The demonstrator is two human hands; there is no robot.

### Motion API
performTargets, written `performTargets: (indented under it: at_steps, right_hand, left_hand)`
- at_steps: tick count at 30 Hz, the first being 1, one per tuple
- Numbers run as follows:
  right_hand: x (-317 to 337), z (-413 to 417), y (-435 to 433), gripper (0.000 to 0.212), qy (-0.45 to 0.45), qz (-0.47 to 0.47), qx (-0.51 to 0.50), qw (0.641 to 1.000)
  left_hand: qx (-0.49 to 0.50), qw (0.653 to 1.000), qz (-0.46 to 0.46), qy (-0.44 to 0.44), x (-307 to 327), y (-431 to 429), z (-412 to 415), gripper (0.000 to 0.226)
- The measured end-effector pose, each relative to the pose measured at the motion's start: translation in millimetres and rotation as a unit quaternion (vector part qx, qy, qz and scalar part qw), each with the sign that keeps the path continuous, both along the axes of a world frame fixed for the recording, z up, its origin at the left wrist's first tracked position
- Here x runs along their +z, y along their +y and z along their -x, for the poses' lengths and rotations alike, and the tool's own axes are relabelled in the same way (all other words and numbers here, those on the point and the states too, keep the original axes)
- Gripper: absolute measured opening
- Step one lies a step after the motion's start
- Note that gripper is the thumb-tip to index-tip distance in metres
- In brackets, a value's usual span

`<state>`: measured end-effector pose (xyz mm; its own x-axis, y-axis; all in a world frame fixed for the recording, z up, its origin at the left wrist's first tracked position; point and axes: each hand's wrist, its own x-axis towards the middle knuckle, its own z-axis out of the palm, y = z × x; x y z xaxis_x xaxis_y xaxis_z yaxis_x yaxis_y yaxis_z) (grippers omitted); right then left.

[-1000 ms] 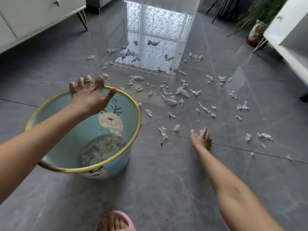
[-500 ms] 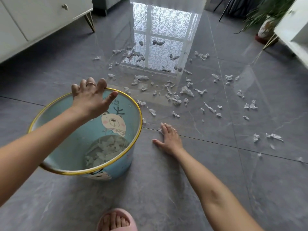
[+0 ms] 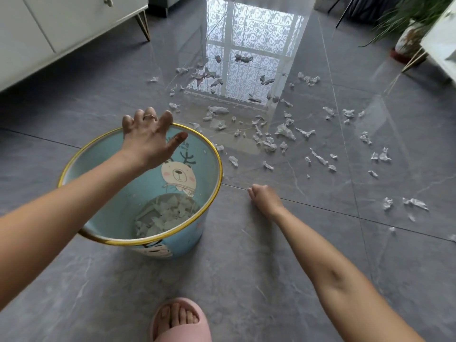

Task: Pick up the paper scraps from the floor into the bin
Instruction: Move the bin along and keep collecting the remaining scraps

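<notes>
A light-blue bin point(image 3: 187, 240) with a gold rim and a cartoon bear inside stands on the grey tiled floor, with paper scraps piled in its bottom point(image 3: 167, 213). My left hand point(image 3: 148, 141) holds the far rim, fingers hooked over the edge and thumb inside. My right hand point(image 3: 265, 198) is down on the floor just right of the bin, its fingers curled into a fist over the spot where scraps lay; what it holds is hidden. Several white paper scraps point(image 3: 285, 130) lie scattered on the tiles beyond both hands, out to the right.
A white cabinet on thin legs point(image 3: 61, 28) stands at the upper left. A potted plant point(image 3: 409, 38) and white furniture point(image 3: 441, 45) stand at the upper right. My foot in a pink slipper point(image 3: 180, 319) is at the bottom. A bright window reflection lies on the glossy floor.
My right hand swept left across the floor toward the bin and closed into a fist; the scraps nearest the bin are no longer visible. My left hand stayed on the rim.
</notes>
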<state>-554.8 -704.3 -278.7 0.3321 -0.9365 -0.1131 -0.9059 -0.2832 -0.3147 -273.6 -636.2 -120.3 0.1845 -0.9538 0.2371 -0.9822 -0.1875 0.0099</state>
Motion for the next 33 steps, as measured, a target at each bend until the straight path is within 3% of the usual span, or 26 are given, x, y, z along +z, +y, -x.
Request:
performTargets:
  at_steps: [4,8,10,13,18,24,27,29,31,33]
  right_hand:
    - [63,-9,-20,0.04,-0.182,0.024,-0.086,0.979]
    - [154,-42,-5,0.037,-0.404,-0.058,-0.012,0.913]
    - [190,-64,13,0.033,-0.434,-0.077,0.045,0.896]
    - [218,-97,40,0.035,-0.374,-0.085,0.139,0.913]
    - [217,-127,54,0.034,-0.276,-0.07,0.191,0.94]
    - [225,-127,62,0.069,-0.226,-0.121,0.225,0.94]
    - [226,-124,54,0.043,-0.236,-0.058,0.182,0.953]
    - [224,-121,46,0.038,-0.169,-0.011,0.146,0.975]
    - [217,-117,40,0.043,-0.082,-0.103,0.137,0.982]
    - [211,-118,35,0.031,-0.029,-0.164,0.147,0.975]
  left_hand:
    - [-0.001,1.0,0.006,-0.007,-2,1,-1,0.061]
    - [0.001,1.0,-0.008,-0.007,2,1,0,0.053]
    - [0.006,1.0,-0.02,-0.006,2,2,1,0.051]
    - [-0.002,1.0,-0.031,0.006,2,5,-1,0.046]
    - [-0.062,0.993,-0.041,0.093,11,17,-7,0.049]
    - [-0.001,0.987,0.025,0.157,12,48,-4,0.053]
    - [0.013,0.987,0.028,0.155,14,60,-3,0.052]
    - [0.021,0.988,0.025,0.154,18,62,-7,0.052]
    - [0.025,0.988,0.023,0.151,25,55,-10,0.052]
    - [0.015,0.988,0.02,0.149,33,41,-14,0.055]
